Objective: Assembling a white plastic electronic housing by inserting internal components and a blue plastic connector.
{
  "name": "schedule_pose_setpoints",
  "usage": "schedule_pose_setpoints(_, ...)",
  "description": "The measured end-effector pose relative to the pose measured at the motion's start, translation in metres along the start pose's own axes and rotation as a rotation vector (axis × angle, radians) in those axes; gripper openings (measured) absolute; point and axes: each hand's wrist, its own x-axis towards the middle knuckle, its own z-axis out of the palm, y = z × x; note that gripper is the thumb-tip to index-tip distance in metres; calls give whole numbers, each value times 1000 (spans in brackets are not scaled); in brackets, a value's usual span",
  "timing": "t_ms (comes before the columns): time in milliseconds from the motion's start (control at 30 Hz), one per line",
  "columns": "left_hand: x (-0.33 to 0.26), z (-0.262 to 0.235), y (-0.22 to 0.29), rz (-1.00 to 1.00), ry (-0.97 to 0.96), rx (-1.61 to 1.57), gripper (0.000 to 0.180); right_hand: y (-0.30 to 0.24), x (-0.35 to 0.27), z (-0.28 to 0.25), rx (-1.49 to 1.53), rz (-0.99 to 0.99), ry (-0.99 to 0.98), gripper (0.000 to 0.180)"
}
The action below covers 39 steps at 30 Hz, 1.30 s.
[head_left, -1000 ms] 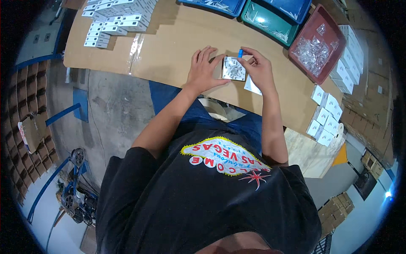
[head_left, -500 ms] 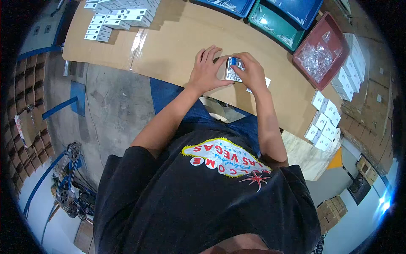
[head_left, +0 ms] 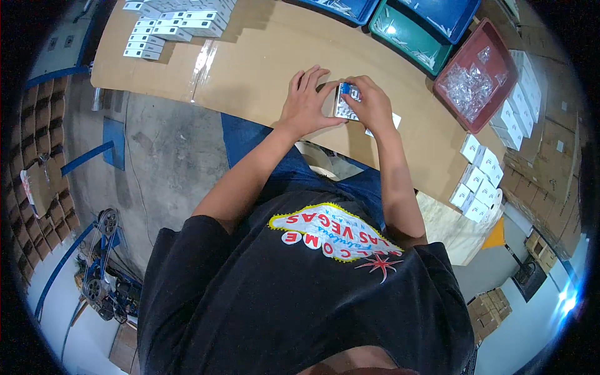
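Observation:
A small white box (head_left: 343, 107) with blue and dark print on its top face is between my two hands, over the near edge of the cardboard-covered table (head_left: 262, 56). My left hand (head_left: 304, 106) curves round its left side, thumb tip at the near corner and index finger by the far corner. The other left fingers are spread. My right hand (head_left: 372, 107) holds the box from the right, fingers over the far end and thumb against the top face. Partly under my right hand lies a flat white piece (head_left: 395, 119), mostly covered.
Stacked white boxes (head_left: 181, 22) stand at the far left. Blue (head_left: 369, 14) and green (head_left: 382, 39) trays hold thin white pieces. A dark red tray (head_left: 440, 94) holds clear plastic pieces. More small white boxes (head_left: 478, 178) sit at the right edge, with long white boxes (head_left: 515, 103) beyond.
Hardly anything differs. My right fingers and thumb have shifted slightly on the box, showing a little more of its printed top. The left hand keeps its place.

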Motion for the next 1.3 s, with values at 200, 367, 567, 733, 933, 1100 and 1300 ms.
schedule_pose_setpoints(200,0,0,0,1,1,-2,86,3,1,4,-1,-38,39,33)
schedule_pose_setpoints(367,0,-1,0,3,-5,7,86,2,2,4,0,-28,32,33)
schedule_pose_setpoints(567,0,1,-2,16,8,-9,87,0,4,0,23,25,-18,32)
schedule_pose_setpoints(733,0,-1,-1,1,-22,10,87,-1,3,-1,57,43,-45,31)
schedule_pose_setpoints(933,0,-2,1,-6,-25,21,87,4,3,1,50,34,-32,31)
schedule_pose_setpoints(1100,0,-1,1,-11,-27,20,87,4,4,1,35,-7,-20,33)
schedule_pose_setpoints(1300,0,0,-1,-3,-17,14,87,2,5,-1,-36,1,-42,34)
